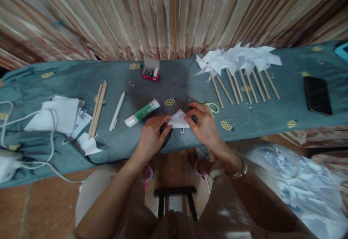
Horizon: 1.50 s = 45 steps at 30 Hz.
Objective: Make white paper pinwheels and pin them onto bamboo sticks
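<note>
Between my hands a piece of white paper (178, 120), folded to a triangle, lies at the front of the cloth-covered table. My left hand (153, 134) pinches its left corner between thumb and fingers. On the right side my right hand (202, 123) grips the other corner, fingers bent. A green-and-white glue stick (143, 113) lies just beyond my left hand. Scissors with pale green handles (213, 108) are partly hidden behind my right hand. Further left rests a white pen (117, 111).
Several paper pinwheels (239, 59) on wooden sticks lie at the back right. A small red box (150, 69) holds metal pins. To the left are wooden sticks (98, 108), paper sheets (61, 114) and a white cable (53, 137). A black phone (317, 95) lies far right.
</note>
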Available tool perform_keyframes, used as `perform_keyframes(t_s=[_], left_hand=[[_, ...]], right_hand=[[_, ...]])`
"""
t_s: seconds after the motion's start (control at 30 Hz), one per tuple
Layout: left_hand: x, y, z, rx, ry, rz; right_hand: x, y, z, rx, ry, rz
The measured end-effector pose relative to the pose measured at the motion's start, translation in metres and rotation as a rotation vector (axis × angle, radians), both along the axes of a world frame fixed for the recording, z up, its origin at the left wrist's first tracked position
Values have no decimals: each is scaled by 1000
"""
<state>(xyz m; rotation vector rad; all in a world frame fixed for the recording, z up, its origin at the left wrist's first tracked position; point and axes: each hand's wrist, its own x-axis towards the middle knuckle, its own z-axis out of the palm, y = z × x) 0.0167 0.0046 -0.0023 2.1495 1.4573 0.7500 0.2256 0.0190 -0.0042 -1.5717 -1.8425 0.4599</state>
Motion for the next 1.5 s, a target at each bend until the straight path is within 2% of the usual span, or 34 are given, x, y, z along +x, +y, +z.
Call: perform_keyframes(t_s=[0.13, 0.27, 0.37, 0.47, 0.67, 0.93, 1.27, 1.5], left_hand=[[-1, 0, 0, 15, 26, -4], [5, -5, 5, 218, 99, -20], [16, -18, 5, 343, 129, -137], [27, -32, -1, 373, 176, -247], [30, -40, -12, 306, 275, -257], [28, -40, -11, 228, 305, -279], [30, -39, -10, 232, 327, -290], [30, -39, -10, 195, 315, -291]], right_hand=[[-2, 0, -1, -7, -3, -13], [-3, 0, 0, -14, -2, -20], [-5, 0, 0, -12, -4, -23], [-6, 0, -1, 0, -1, -40], [-9, 1, -2, 8, 9, -66], [-10, 0, -1, -1, -7, -70], [-8, 1, -1, 27, -47, -51], [-7, -14, -9, 72, -139, -19]])
